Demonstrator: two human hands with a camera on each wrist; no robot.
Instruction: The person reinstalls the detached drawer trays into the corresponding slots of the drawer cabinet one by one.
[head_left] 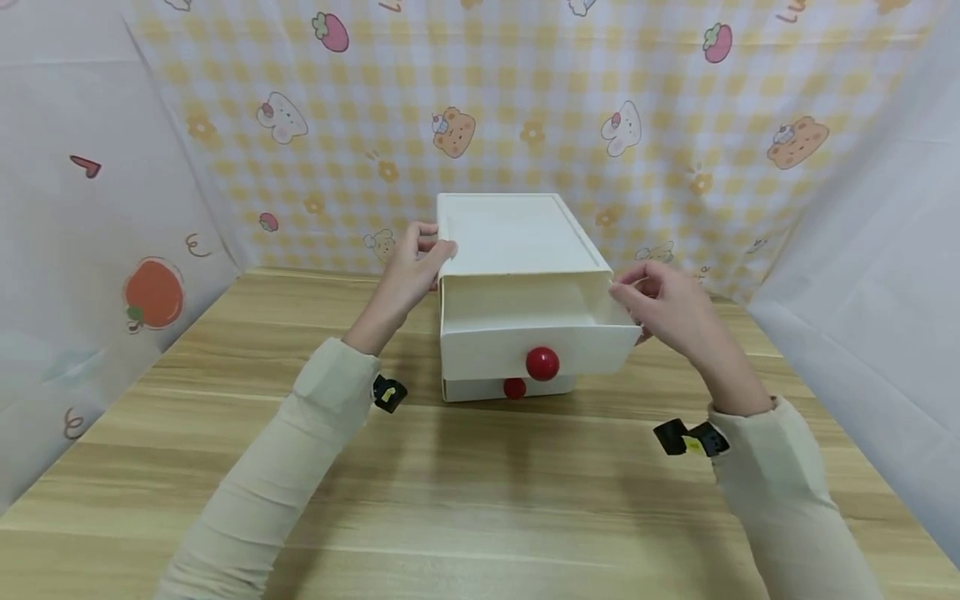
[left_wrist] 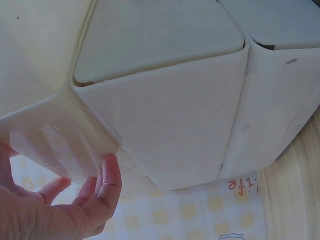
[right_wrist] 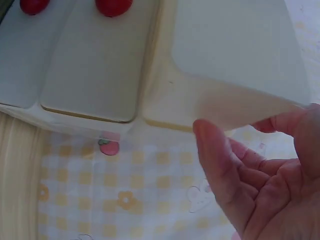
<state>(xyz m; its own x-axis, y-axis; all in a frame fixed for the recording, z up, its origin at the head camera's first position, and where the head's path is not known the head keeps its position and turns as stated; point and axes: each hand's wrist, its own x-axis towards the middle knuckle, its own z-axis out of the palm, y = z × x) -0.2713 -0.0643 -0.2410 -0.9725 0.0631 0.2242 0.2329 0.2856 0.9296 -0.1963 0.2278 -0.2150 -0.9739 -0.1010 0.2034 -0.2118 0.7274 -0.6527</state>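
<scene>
Drawer box (head_left: 517, 250) – matt white plastic; knobs (head_left: 542, 364) glossy red; table (head_left: 480, 500) – smooth wood grain.

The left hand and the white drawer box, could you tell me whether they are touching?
Touching. In the head view the left hand has its fingers on the upper left edge of the white drawer box.

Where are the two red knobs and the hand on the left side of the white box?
upper red knob (head_left: 542, 364), head view, middle of the ball.
lower red knob (head_left: 514, 388), head view, middle of the ball.
left hand (head_left: 409, 268), head view, back of the hand.
</scene>
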